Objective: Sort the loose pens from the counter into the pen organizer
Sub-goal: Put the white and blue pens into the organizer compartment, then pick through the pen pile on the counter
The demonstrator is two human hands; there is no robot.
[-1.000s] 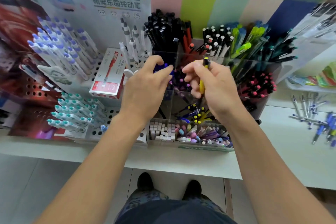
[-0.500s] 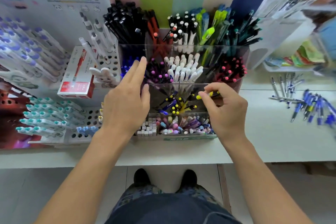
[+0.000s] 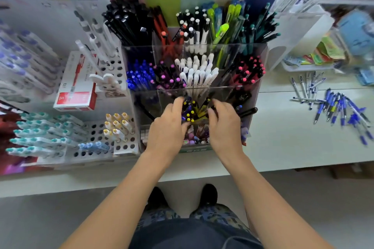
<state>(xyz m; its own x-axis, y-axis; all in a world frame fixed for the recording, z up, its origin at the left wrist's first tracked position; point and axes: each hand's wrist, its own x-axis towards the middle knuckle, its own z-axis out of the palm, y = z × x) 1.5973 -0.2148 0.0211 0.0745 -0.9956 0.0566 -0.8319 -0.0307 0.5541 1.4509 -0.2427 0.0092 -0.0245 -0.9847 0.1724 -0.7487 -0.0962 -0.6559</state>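
- The loose pens (image 3: 334, 107), blue ones and silvery ones, lie in a scattered heap on the white counter (image 3: 283, 137), well off to the right of the pen organizer (image 3: 253, 62) and away from both hands.
- That organizer is a clear tiered box standing on the counter, split into compartments packed with upright pens: black, red and green at the back; blue, pink-tipped and white in the middle row.
- In its front middle compartment stands a bunch of dark pens with yellow tips (image 3: 191, 112), leaning this way and that.
- The left hand (image 3: 169, 129) is at that bunch from the left, fingers bent, the fingertips touching the pens; I cannot tell whether they truly grip one.
- The right hand (image 3: 223, 125) comes in from the right, fingers curled in among the same pens; again I cannot make out if anything is pinched, since the fingertips are hidden among the barrels.
- Just below the hands sits a low tray of pastel-capped pens (image 3: 197, 139).
- To the left, a white perforated rack (image 3: 121, 137) holds yellow-capped and teal-capped pens (image 3: 40, 133), with a red and white box (image 3: 75, 87) behind it.
- Past the counter edge, the person's dark shoes (image 3: 208, 194) show on the grey floor.
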